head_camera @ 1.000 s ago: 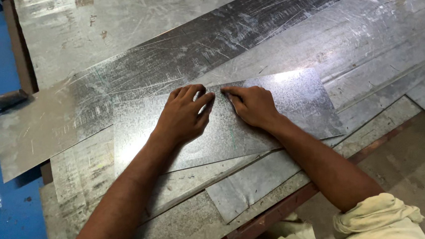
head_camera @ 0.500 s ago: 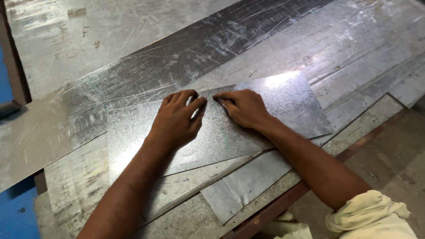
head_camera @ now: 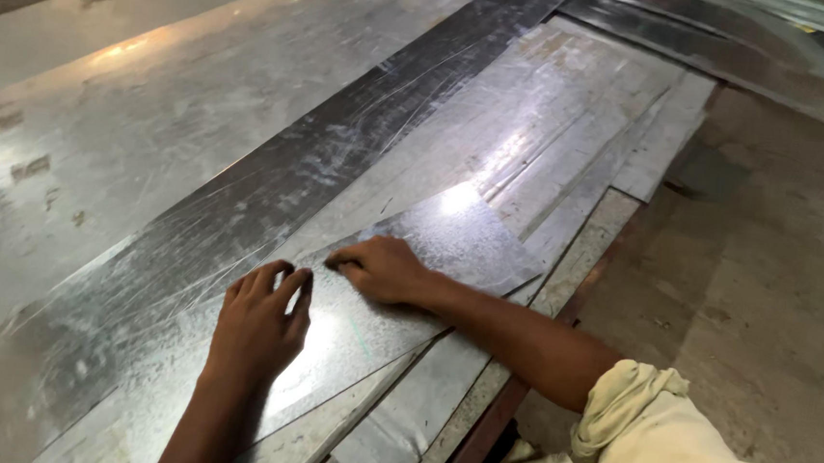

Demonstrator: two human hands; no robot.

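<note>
Left hand: the left hand lies palm down, fingers loosely together, flat on the galvanized sheet, gripping nothing.
Right hand: the right hand is curled, its fingertips pressing the same sheet just beside the left hand's fingertips; whether it pinches anything is unclear.
Sheet: under both hands, topmost on a stack of metal sheets on the counter.
Dark strip: a long metal strip runs just beyond both hands.
Cut off: the cream sleeve and both forearms leave the bottom edge.
Floor: concrete floor beyond the right arm.
</note>
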